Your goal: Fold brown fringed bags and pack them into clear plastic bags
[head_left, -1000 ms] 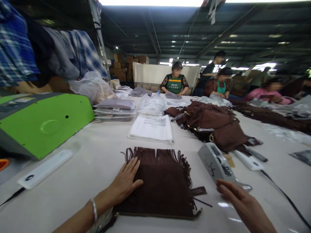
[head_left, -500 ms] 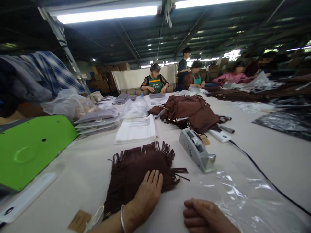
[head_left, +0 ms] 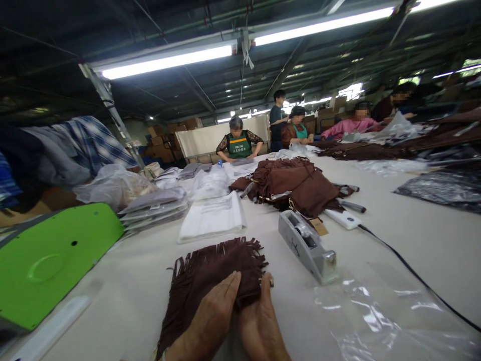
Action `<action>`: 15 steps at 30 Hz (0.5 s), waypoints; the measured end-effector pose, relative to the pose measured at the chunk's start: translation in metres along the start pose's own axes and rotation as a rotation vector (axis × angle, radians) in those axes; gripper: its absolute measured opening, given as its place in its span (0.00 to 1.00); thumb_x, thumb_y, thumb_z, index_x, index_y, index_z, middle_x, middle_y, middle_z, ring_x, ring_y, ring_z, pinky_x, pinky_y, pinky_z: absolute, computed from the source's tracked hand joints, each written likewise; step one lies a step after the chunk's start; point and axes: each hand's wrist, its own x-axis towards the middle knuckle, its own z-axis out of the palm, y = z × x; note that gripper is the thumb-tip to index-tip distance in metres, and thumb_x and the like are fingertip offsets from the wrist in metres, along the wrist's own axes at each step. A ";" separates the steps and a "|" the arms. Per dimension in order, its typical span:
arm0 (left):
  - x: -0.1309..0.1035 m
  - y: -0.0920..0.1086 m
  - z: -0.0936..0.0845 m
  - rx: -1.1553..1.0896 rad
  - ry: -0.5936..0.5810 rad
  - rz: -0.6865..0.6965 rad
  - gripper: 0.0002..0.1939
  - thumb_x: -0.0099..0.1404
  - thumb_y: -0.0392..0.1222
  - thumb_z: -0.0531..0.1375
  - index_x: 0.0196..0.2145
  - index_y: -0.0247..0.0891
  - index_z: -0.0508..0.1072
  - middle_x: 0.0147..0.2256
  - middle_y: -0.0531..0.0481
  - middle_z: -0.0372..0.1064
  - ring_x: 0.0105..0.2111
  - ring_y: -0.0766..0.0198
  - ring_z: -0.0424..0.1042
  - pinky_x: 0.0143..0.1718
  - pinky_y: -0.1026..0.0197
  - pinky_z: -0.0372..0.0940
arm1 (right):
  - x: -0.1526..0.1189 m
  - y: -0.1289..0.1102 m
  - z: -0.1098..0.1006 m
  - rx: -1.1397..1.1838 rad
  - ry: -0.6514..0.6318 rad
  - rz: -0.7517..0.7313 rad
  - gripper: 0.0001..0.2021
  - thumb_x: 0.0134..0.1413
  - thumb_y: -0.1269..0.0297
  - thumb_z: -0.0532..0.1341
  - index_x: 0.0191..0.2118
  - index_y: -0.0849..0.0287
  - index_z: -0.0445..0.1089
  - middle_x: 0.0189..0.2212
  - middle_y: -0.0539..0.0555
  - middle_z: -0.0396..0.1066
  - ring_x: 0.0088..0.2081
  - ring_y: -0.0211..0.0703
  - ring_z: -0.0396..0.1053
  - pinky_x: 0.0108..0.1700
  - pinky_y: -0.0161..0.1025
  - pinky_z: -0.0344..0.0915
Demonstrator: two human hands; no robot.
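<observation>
A dark brown fringed bag (head_left: 203, 281) lies on the white table in front of me, its fringe pointing away and to the left. My left hand (head_left: 216, 306) rests on top of it, fingers extended and side by side. At the bag's right end, my right hand (head_left: 259, 316) has its thumb up against the edge and its fingers partly hidden beneath; it grips that end. Right of the bag stands a grey tape dispenser (head_left: 306, 245). A clear plastic bag (head_left: 376, 311) lies flat at the lower right.
A pile of brown fringed bags (head_left: 293, 185) lies beyond the dispenser, near a white corded device (head_left: 343, 219). White packets (head_left: 212, 215) and stacked grey packets (head_left: 154, 208) sit further back. A green board (head_left: 56, 255) fills the left. Several people work across the table.
My right hand has moved left from the bare table onto the bag's right end, where the loose straps are now tucked from sight. The camera view has tilted up slightly.
</observation>
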 end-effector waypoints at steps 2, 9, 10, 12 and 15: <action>-0.003 -0.001 0.003 0.009 -0.025 0.016 0.43 0.53 0.22 0.46 0.67 0.33 0.45 0.58 0.38 0.65 0.57 0.56 0.66 0.54 0.55 0.69 | 0.008 -0.015 0.004 0.007 0.058 0.004 0.23 0.53 0.43 0.63 0.45 0.56 0.76 0.47 0.53 0.76 0.57 0.48 0.65 0.61 0.48 0.59; -0.016 0.005 0.014 -0.076 -0.165 -0.011 0.44 0.51 0.22 0.49 0.67 0.33 0.46 0.62 0.37 0.59 0.61 0.54 0.61 0.58 0.52 0.65 | 0.026 -0.065 0.004 -0.202 -0.045 0.201 0.26 0.56 0.44 0.59 0.48 0.62 0.74 0.47 0.61 0.76 0.54 0.55 0.69 0.57 0.58 0.61; -0.015 0.006 0.012 -0.113 -0.204 -0.034 0.42 0.53 0.23 0.51 0.66 0.33 0.49 0.62 0.37 0.58 0.61 0.53 0.61 0.58 0.52 0.64 | 0.028 -0.068 0.004 -0.221 -0.054 0.225 0.26 0.56 0.45 0.59 0.48 0.63 0.74 0.47 0.61 0.76 0.53 0.55 0.70 0.57 0.59 0.61; -0.008 0.006 0.001 -0.209 -0.281 -0.102 0.37 0.57 0.30 0.57 0.64 0.34 0.55 0.62 0.37 0.59 0.60 0.50 0.62 0.59 0.51 0.64 | 0.032 -0.069 0.001 -0.252 -0.046 0.275 0.23 0.57 0.48 0.60 0.48 0.63 0.74 0.45 0.61 0.76 0.53 0.55 0.70 0.57 0.58 0.61; 0.015 0.005 -0.018 -0.315 -0.293 -0.230 0.25 0.65 0.40 0.58 0.59 0.36 0.64 0.57 0.40 0.66 0.56 0.52 0.66 0.58 0.50 0.64 | 0.040 -0.069 -0.008 -0.285 -0.020 0.319 0.21 0.59 0.51 0.60 0.47 0.64 0.74 0.44 0.61 0.77 0.52 0.53 0.71 0.57 0.57 0.62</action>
